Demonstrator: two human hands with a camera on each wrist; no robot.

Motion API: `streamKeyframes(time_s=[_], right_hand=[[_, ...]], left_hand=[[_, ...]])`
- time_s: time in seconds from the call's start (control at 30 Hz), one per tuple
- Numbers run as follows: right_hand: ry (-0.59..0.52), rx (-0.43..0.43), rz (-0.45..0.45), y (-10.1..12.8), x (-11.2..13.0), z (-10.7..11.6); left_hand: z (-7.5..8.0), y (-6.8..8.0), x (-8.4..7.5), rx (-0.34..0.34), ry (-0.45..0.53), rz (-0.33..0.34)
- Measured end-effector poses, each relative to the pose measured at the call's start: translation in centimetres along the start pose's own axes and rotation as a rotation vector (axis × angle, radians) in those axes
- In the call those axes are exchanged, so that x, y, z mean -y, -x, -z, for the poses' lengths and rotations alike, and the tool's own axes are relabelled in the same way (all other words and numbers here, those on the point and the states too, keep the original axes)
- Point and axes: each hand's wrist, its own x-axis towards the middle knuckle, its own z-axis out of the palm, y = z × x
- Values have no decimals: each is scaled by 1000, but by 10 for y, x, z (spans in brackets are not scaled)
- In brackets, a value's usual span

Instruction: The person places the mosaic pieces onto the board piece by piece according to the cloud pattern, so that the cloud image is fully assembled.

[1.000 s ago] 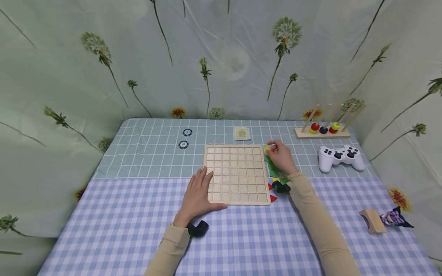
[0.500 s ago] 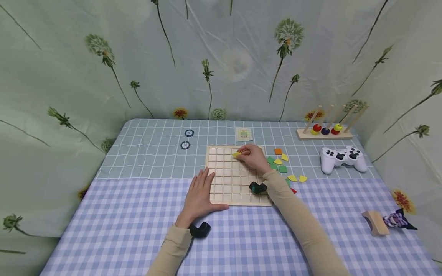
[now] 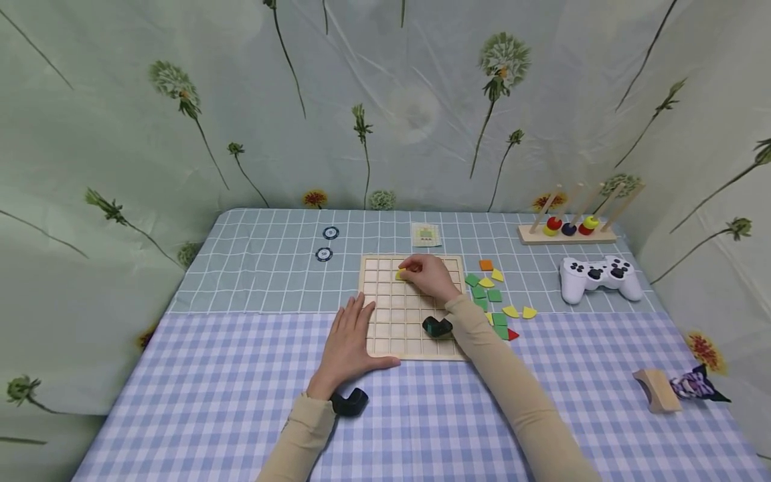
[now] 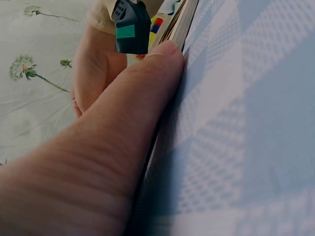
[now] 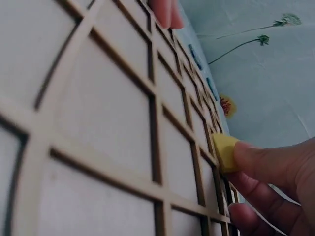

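Setting a small flat piece down on a grid goes best when nothing slides beneath it, and the person's left grip (image 3: 346, 338) looks well placed for that: its fingers lie straight along the left rim of the wooden grid board (image 3: 395, 329), with the thumb stretched out along the near edge at the board's lower left corner, holding nothing. A light, level pressure there should be enough. The right grip (image 3: 430, 276) pinches a yellow piece (image 5: 224, 150) between thumb and fingers, over the upper part of the board, a little left of the board's middle. In the right wrist view the piece sits right by the dividing strips, at the lower right of the frame; whether it touches them, or which cell lies under it, I cannot tell. It would help to turn the rounded side the right way first, line the straight sides up with the strips, lower one edge in, then let the rest drop flat and press with a fingertip. Checking the printed card (image 3: 425, 235) at the upper middle of the frame, beyond the board on the desk (image 3: 259, 375), seems wise before letting go. A piece left riding on a strip would probably tilt. The right sleeve (image 3: 512, 381) should also pass clear of the green squares (image 3: 494, 295) and red triangle (image 3: 512, 334) right of the board.
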Motion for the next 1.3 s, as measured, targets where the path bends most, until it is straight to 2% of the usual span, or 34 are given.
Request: streamKeyframes(time_s=[0.27,0.43,0.57,0.87,1.1,1.3], right_hand=[[64,56,23,-4,-1,-1],[85,58,43,-5,-3,-2],[115,55,23,-4,-2,-1],[39,50,3,4,-5,7],[-28,-45,-4,21,-18,33],[46,-158,-47,33,-37,69]], left_hand=[[0,0,0,16,-7,14],[0,0,0,21,-16,13],[0,-1,0,26,-19,14],[-2,0,-2,25,-8,15],[-3,0,-2,16,-14,-1],[-1,1,1,16,-3,3]])
